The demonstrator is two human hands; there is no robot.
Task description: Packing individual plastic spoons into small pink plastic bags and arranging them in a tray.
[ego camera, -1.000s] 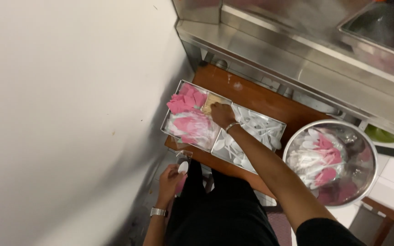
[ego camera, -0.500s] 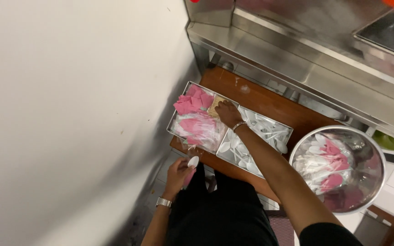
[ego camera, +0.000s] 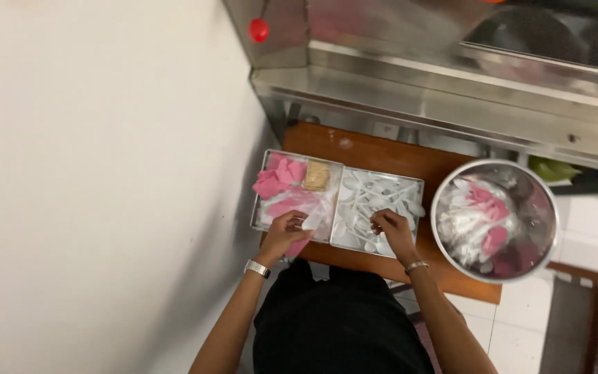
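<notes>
The person stands at the six o'clock edge of a brown wooden desk [ego camera: 382,156], both forearms reaching up from the bottom of the view, bent at the elbow and angled slightly inward. The left hand [ego camera: 286,232], with a metal watch [ego camera: 257,268] at the wrist, rests over the near edge of the left tray [ego camera: 261,201]; its fingers are curled together around a clear wrapped piece, though what exactly lies inside that wrap is too small to tell. The right hand [ego camera: 392,232], with a thin bracelet [ego camera: 417,265] at the wrist, lies palm down in the right tray [ego camera: 417,190], fingers bent and drawn together among the white plastic spoons [ego camera: 375,197]; whether it has one pinched I cannot tell. There are two metal trays, touching side by side in the middle of the desk. The left one holds a heap of pink pieces [ego camera: 282,176] toward eleven o'clock and one tan block [ego camera: 316,175] at its twelve o'clock corner. The right one is filled with white spoons, too many and too tangled to count. At three o'clock from the trays sits one round steel bowl [ego camera: 444,228], filled with more white and pink pieces. A steel counter [ego camera: 451,97] runs along twelve o'clock.
</notes>
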